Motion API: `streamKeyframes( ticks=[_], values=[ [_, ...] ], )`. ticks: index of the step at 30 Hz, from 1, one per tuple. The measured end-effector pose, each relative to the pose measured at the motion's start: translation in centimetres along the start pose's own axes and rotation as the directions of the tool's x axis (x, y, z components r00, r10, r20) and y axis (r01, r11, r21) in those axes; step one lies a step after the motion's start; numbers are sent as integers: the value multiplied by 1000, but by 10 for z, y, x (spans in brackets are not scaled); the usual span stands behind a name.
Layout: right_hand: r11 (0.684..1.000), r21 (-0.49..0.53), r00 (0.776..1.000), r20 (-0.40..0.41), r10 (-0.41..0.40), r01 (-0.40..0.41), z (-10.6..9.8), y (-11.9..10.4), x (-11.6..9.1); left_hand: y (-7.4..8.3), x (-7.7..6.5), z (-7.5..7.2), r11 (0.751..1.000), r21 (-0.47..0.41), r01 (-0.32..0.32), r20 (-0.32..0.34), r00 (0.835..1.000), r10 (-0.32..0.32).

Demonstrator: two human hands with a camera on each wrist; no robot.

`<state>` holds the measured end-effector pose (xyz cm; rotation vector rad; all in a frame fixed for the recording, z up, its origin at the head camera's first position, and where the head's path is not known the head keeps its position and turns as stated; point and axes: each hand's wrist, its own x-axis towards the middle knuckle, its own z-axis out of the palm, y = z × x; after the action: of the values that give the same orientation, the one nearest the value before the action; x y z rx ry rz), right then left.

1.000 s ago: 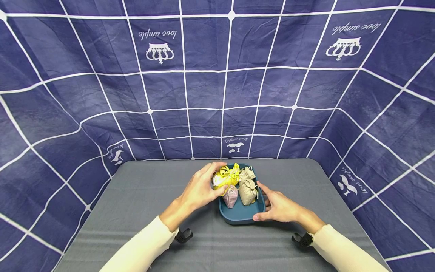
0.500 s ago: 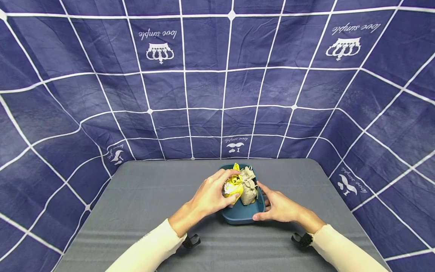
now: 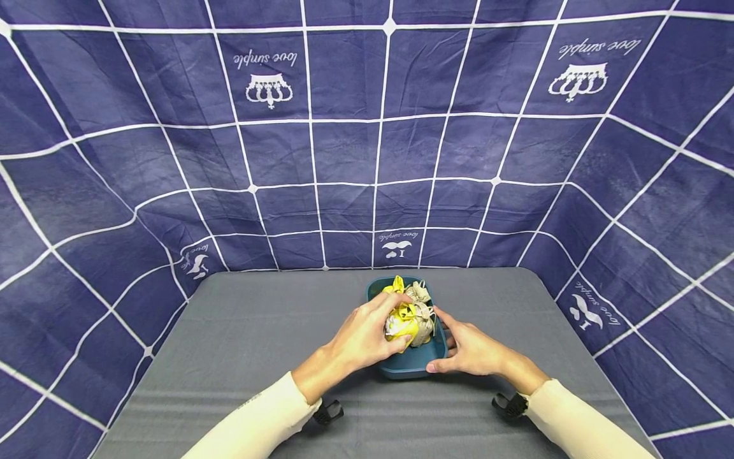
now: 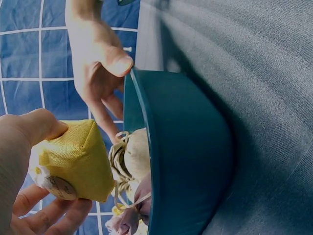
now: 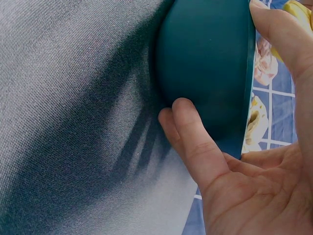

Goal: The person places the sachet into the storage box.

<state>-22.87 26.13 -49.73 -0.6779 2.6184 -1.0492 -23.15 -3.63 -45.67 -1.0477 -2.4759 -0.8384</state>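
Observation:
My left hand (image 3: pixel 361 335) holds a yellow cloth pouch (image 3: pixel 402 324) above a dark teal box (image 3: pixel 401 366). In the left wrist view the pouch (image 4: pixel 80 159) shows a square yellow base and a pale round label, with thumb and fingers around it. My right hand (image 3: pixel 473 349) holds the box's right side, thumb at the rim and fingers against the outer wall (image 5: pixel 205 63). Inside lie two beige drawstring pouches, the far one (image 3: pixel 420 292) plain to see, and another yellow pouch (image 3: pixel 394 285). A mauve pouch (image 4: pixel 143 193) is hidden from the head view.
The box stands on a grey cloth-covered table (image 3: pixel 275 331). A blue curtain (image 3: pixel 344 153) with white grid lines surrounds the table's back and sides. Dark straps (image 3: pixel 329 413) sit at both wrists.
My left hand has moved right and slightly nearer with the yellow pouch, now covering the mauve pouch and part of the near beige one. The right hand and box stay in place.

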Motion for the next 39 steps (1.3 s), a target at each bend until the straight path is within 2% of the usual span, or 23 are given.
streamKeyframes(
  ticks=[19,33,39],
  values=[
    [1000,11,1000,4,-2,2,0,-4,1,-1,-3,12,999,-27,-26,17,1000,27],
    [1000,-6,1000,1,12,-12,1,-5,0,-4,-4,21,994,-113,-8,17,1000,10],
    [1000,20,1000,11,5,-5,1,-5,1,-6,-9,20,997,-71,-5,57,998,10]
  ],
)
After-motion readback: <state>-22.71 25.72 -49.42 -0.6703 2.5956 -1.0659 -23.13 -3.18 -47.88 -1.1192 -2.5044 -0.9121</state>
